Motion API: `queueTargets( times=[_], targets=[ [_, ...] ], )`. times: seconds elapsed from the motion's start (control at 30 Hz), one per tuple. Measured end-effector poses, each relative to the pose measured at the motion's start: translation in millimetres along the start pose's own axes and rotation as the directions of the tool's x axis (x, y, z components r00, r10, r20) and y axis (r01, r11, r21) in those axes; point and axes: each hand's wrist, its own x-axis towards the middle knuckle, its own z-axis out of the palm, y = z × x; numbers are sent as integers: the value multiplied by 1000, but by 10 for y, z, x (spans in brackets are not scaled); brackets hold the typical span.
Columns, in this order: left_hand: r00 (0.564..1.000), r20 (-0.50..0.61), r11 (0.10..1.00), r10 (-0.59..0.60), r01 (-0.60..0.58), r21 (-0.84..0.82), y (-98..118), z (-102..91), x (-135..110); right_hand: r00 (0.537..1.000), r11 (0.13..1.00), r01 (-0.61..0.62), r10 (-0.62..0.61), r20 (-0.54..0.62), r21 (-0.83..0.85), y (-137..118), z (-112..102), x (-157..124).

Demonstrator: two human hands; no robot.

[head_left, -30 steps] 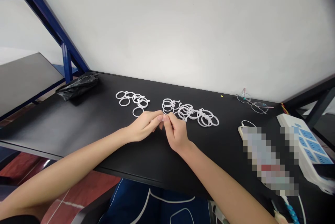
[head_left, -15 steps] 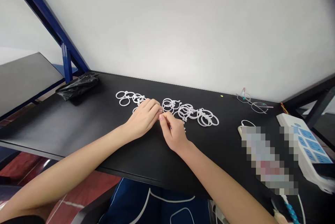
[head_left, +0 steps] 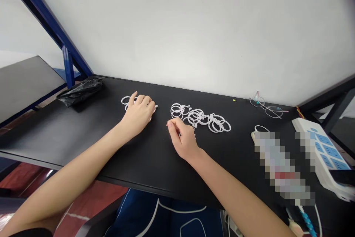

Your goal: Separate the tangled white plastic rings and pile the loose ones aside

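My left hand [head_left: 138,114] lies palm down over the left group of white rings [head_left: 126,100], its fingers bent but apart and one raised. Most of those rings are hidden under it; bits of white show beside the fingers. My right hand [head_left: 183,137] is closed in a pinch just in front of another group of white rings [head_left: 196,117], which have small loops or hooks on them. Whatever is between its fingertips is too small to make out. Small pale pieces [head_left: 194,135] show at the right edge of that hand.
A black plastic bag [head_left: 80,92] lies at the far left of the black table [head_left: 83,129]. Eyeglasses [head_left: 267,108] rest near the wall. On the right are a blurred-out phone-like object [head_left: 283,170] with a cable and a white power strip [head_left: 318,148].
My left hand has moved left, away from my right hand and onto the left group of rings. My right hand has stayed nearly in place, still pinched.
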Motion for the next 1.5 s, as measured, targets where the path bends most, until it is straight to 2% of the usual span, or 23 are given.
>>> queueTargets(
  times=[0.2, 0.43, 0.67, 0.77, 0.83, 0.9, 0.97, 1.03, 1.1, 1.23, 1.33, 1.5],
  targets=[
    [998, 55, 997, -1, -3, 71, -44, 2, -13, 1000, 1000, 0, 0, 19, 19, 6, 0, -6],
    [995, 81, 999, -52, 52, 1, -88, 38, 4, 998, 1000, -12, 11, 55, 23, 9, 3, -14],
    [994, 92, 996, -61, 55, 67, -103, 56, 3, 998, 1000, -24, 23, 64, 9, -1, 2, -15],
    [993, 99, 995, -58, 51, 81, -97, 54, 1, 1000, 999, -16, 17, 21, -45, -5, 2, -14],
    [993, 103, 995, -59, 50, 88, -97, 56, -3, 999, 995, -6, 1, -49, -102, 4, -3, -3],
    [993, 103, 995, -59, 50, 85, -100, 64, -7, 991, 986, 18, -41, -131, -169, 28, -12, 17],
    [993, 99, 996, -58, 51, 73, -105, 75, -10, 984, 963, 33, -78, -159, -266, 63, -19, 37],
    [994, 92, 997, -59, 54, 57, -110, 86, -11, 994, 918, 13, -54, -93, -395, 98, -23, 48],
    [994, 88, 998, -59, 56, 41, -113, 92, -10, 999, 856, -17, 29, 15, -517, 123, -20, 47],
    [996, 78, 998, -50, 48, 29, -115, 95, -7, 977, 780, -31, 155, 145, -625, 132, -9, 30],
    [997, 70, 999, -45, 44, 20, -118, 102, -6, 966, 767, -28, 185, 179, -641, 121, -9, 29],
    [997, 59, 999, -52, 53, -6, -122, 110, -3, 970, 763, -32, 179, 163, -645, 107, -25, 44]
  ],
)
